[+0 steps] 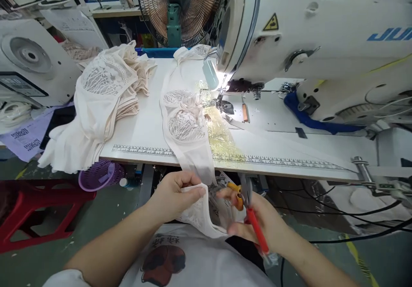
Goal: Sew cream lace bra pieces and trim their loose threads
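A white lace bra (199,218) hangs at the table's front edge near my lap. My left hand (177,194) pinches its edge between thumb and fingers. My right hand (254,222) grips a red-handled tool (257,231) with its grey metal end pointing up; I cannot tell whether it is pliers or scissors. Yellow handles (238,192), perhaps of small snips, sit at the fingers of the same hand, beside the bra. Another stretch of white lace bra (186,124) lies on the table, running up toward the sewing machine needle and down over the front edge.
The lit sewing machine (305,34) stands at the right. Stacked bra pieces (109,81) lie on the left of the table (141,128). An orange-handled tool (245,112) rests by the needle. A fan (180,12), purple basket (99,176) and red stool (41,209) are around.
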Available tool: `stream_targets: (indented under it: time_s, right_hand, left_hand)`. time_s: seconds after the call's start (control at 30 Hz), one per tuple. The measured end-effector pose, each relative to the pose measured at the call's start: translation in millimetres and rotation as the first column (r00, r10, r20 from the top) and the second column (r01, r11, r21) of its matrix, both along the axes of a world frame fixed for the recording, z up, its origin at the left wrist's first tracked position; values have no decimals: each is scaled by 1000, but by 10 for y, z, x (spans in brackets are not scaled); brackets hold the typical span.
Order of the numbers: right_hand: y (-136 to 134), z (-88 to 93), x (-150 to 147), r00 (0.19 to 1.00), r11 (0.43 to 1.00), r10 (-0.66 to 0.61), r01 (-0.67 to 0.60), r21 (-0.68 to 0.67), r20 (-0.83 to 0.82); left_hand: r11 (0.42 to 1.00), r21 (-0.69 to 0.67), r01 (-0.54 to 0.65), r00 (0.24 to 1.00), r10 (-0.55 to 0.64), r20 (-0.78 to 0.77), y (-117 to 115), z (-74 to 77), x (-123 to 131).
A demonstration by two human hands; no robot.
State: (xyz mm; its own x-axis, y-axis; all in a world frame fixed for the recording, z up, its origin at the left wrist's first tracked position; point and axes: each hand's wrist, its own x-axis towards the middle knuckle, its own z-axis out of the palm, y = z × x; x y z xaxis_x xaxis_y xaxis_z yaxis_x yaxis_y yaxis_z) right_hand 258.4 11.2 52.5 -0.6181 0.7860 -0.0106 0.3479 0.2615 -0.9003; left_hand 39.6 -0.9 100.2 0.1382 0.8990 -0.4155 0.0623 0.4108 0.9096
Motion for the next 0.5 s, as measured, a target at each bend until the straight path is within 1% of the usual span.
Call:
stream_targets:
  time_s: [0.1,0.17,0.23,0.37,0.43,0.5]
  right_hand:
    - [-62,-1,-145,999,999,34,-33,43,-35]
    - [-112,-51,-220,999,995,28,-26,98,-22]
    - [-156,-123,-249,1000,984,-11,10,176,0]
    - [-196,-244,-173,999,946,-53,53,320,-11]
    - [-197,-277,-99,1000,930,-24,25,368,-7]
    - [-194,-295,-29,999,920,3,-20,392,45]
  left_hand:
    - [986,44,-163,986,161,51,-57,-42,-49]
    - [955,95,-282,957,273,97,-106,-74,-101]
    - [921,134,-366,928,351,128,-163,-94,-163]
    - [887,173,-429,903,416,107,-273,-70,-287]
    - [872,175,-457,889,445,107,-309,-37,-336]
    - [853,175,-491,871,479,105,-331,-6,-375]
